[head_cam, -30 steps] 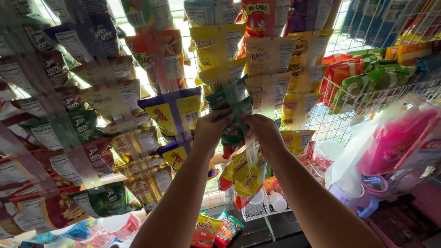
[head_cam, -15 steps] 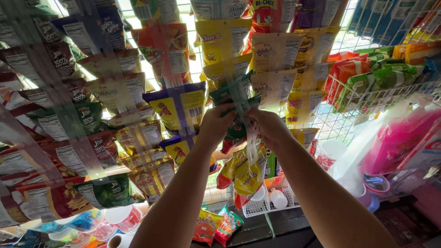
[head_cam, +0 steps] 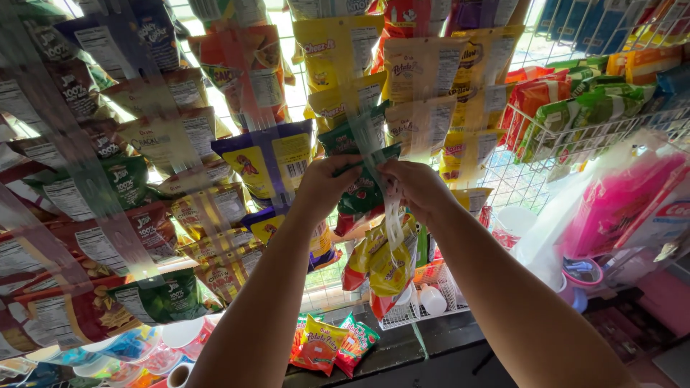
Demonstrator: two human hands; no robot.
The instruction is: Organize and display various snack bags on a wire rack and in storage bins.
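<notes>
Both arms raised overhead into hanging rows of snack packets. Left hand [head_cam: 327,188] and right hand [head_cam: 415,185] meet at a dark green snack packet [head_cam: 365,188] fixed to a clear plastic hanging strip [head_cam: 392,219]; fingers of both hands curled shut, pinching the packet's top edge from either side, thumbs in front as far as can be seen. The packet sits just between the hands, in the middle of the display, below a yellow packet [head_cam: 338,50] and above a bunch of yellow and red packets [head_cam: 381,262] hanging on the same strip. Its long axis runs roughly up and down along the strip, tilted a little; top edge toward the hands, bottom edge pointing down toward the counter. Printed face looks toward the camera. Risks, as judged from here: a hard pull could tear the packet's top seal instead of freeing it from the clip, or drag the whole strip so the lower bunch swings or drops onto the loose packets on the counter [head_cam: 327,345]. The blue and yellow packet [head_cam: 269,162] just beside the left wrist could be knocked. The wire basket [head_cam: 589,136] of green packets is well apart, to the right.
</notes>
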